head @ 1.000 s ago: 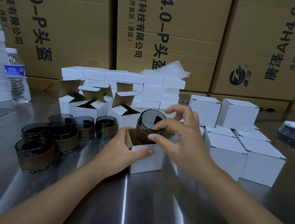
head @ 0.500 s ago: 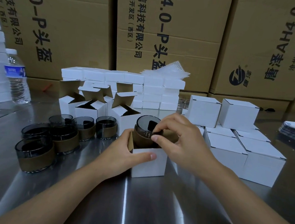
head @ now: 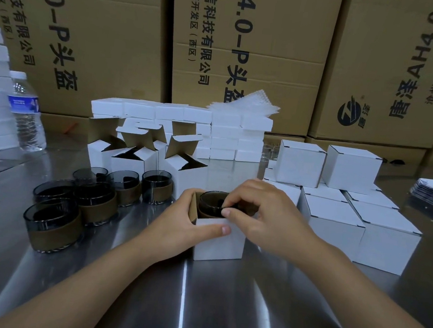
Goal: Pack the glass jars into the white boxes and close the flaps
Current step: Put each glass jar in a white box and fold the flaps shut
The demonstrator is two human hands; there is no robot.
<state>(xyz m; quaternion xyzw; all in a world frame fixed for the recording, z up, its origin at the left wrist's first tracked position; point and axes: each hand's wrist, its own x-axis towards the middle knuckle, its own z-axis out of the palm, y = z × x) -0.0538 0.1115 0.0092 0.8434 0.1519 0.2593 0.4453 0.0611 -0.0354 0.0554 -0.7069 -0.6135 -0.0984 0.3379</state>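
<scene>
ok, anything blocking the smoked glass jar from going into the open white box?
Nothing visible. The smoked glass jar with the brown band is partly inside the open white cardboard box; right hand pinches its rim, left hand holds the box. Interior below is hidden.

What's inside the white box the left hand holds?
A dark glass jar with a brown band sits partly inside the white box, rim above the front edge. The right hand pinches its rim; the left hand grips the box. Jar base and box floor are hidden.

Glossy metal table [head: 199, 305], matt white cardboard box [head: 219, 244].
</scene>
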